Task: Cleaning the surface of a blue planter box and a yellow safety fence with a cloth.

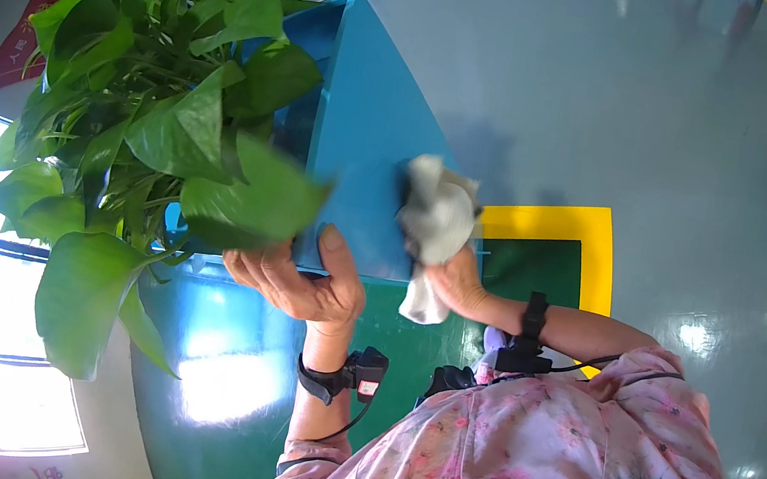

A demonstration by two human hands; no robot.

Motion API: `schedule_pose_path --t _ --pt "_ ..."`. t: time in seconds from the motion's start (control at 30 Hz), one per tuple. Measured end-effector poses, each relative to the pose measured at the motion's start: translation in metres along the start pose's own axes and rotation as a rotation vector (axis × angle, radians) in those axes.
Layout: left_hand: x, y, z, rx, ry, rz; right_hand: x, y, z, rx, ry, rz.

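Head view: right hand (454, 280) is clamped on a crumpled grey-white cloth (435, 223). Fingers are closed into the bunched fabric, mostly hidden behind it. Cloth sits directly above and far of that hand, pressed flat against the top of the blue ledge (370, 136); 1 loose tail hangs down past the ledge's near edge, just left of the wrist. Cloth's long axis runs roughly near-to-far, along the ledge's right edge.

Left hand (301, 279) is on the ledge's near edge, left of the cloth and close to it but apart. Thumb points up onto the top face, the other fingers curl under the big leaves of the green pothos plant (173, 103), touching them; whether they grip anything I cannot tell. Right hand is the one on the cloth; left is nearest the plant.

Beyond the ledge, to the right: grey floor with a yellow-bordered green floor patch (543, 256).
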State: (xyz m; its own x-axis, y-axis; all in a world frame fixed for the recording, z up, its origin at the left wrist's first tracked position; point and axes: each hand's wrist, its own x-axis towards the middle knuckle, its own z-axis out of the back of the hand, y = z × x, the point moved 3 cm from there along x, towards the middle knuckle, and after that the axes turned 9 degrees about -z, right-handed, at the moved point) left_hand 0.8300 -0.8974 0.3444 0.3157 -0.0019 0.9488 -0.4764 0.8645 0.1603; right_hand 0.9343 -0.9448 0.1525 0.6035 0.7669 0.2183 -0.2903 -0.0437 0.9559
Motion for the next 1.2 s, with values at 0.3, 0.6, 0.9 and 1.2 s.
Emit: schedule_pose_path --t 0.3,0.6,0.9,1.2 --pt "-0.010 -0.019 0.033 -0.257 -0.044 -0.115 0.024 -0.002 0.034 0.948 0.244 -1.023" --pt "-0.111 -0.114 -0.094 -1.084 0.932 0.643 -0.028 -0.034 0.098 1.381 0.546 -1.052" --pt "-0.085 -0.192 -0.152 -0.605 1.375 -0.033 -0.080 -0.112 0.258 0.489 0.400 -0.902" --pt "-0.185 -0.051 -0.141 0.264 1.519 -0.753 -0.270 -0.234 0.380 -0.330 -0.015 -1.124"
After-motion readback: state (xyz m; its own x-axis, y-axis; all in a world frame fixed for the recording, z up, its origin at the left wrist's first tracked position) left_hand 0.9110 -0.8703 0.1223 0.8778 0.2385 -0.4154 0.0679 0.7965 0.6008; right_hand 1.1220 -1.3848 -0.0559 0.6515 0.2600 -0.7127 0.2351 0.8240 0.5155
